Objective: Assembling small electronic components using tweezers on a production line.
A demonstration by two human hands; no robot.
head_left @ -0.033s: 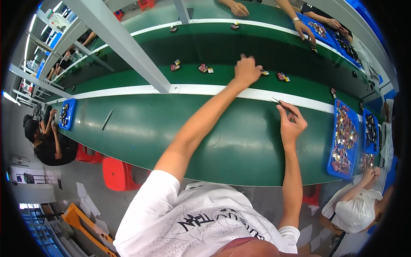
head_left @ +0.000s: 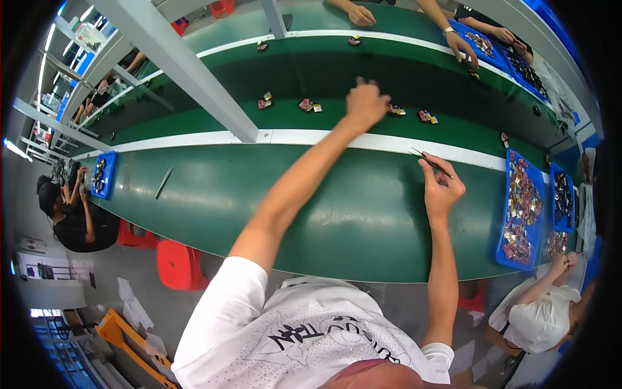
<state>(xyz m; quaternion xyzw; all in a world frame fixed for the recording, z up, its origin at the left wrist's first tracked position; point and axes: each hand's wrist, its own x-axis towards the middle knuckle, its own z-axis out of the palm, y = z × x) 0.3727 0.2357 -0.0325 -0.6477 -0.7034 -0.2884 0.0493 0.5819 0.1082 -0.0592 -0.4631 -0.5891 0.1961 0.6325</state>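
Note:
My left arm stretches far forward over the green workbench (head_left: 272, 201) to the moving green belt (head_left: 324, 71). My left hand (head_left: 366, 104) is seen from the back, fingers curled down onto the belt beside a small dark part (head_left: 396, 111); what the fingers hold is hidden. My right hand (head_left: 442, 188) rests nearer on the bench, close to the white stripe, pinching thin metal tweezers (head_left: 427, 160) that point up and to the left.
Small parts (head_left: 306, 104) lie spaced along the belt. Blue trays (head_left: 523, 162) of mixed small pieces sit at the right, another blue tray (head_left: 111, 170) at the left. A grey beam (head_left: 188, 71) crosses overhead. Other people work around; red stools (head_left: 176, 264) stand below.

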